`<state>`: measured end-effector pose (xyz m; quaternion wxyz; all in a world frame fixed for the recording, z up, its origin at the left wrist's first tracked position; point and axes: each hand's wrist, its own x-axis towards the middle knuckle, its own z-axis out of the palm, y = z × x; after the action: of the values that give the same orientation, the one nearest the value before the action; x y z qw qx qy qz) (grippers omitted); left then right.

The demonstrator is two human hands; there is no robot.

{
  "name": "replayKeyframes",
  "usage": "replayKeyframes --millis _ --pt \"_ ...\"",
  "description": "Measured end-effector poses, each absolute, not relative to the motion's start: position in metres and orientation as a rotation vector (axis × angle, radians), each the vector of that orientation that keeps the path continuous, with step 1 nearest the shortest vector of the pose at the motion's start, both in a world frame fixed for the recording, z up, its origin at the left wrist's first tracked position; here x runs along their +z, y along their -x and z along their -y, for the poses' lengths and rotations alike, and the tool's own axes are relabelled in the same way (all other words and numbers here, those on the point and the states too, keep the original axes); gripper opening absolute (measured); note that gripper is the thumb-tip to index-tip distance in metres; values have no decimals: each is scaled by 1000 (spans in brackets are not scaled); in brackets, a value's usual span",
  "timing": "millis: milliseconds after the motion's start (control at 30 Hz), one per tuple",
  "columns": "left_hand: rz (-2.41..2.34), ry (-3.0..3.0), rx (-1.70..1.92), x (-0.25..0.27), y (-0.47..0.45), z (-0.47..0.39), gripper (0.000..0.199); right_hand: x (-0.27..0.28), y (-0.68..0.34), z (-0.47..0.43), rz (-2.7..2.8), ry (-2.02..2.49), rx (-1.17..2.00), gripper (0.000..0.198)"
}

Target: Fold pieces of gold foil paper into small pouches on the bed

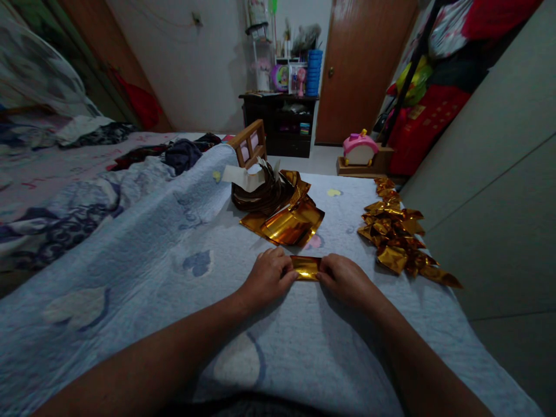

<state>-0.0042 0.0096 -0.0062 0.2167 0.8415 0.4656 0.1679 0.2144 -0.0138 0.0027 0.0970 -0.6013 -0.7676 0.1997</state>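
Between my two hands is a folded sheet of shiny gold foil paper (306, 268), a narrow rectangle lying level just over the quilted cover. My left hand (270, 271) pinches its left end, thumb along the near edge. At the other end my right hand (341, 277) grips it the same way, fingers closed. Just beyond them lies a loose stack of gold foil sheets (293, 223), fanned out flat. Off to the right, folded gold foil pieces (391, 231) sit heaped in a row. The ends of the held sheet are hidden under my fingers.
A light blue quilted cover (165, 324) with heart shapes lies under everything. Behind the sheets stands a dark curled bundle (264, 194) with pale paper on top. A pale cabinet wall (490, 220) borders the right side; a wooden frame (249, 143) rises at the far edge.
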Motion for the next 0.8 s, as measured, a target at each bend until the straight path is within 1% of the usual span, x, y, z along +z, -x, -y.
replayKeyframes --millis 433,800 --pt "-1367 -2404 412 -6 0 -7 17 1 -212 15 2318 1763 549 18" --pt "-1406 -2377 368 -4 -1 -6 18 5 -209 16 2324 1839 530 15"
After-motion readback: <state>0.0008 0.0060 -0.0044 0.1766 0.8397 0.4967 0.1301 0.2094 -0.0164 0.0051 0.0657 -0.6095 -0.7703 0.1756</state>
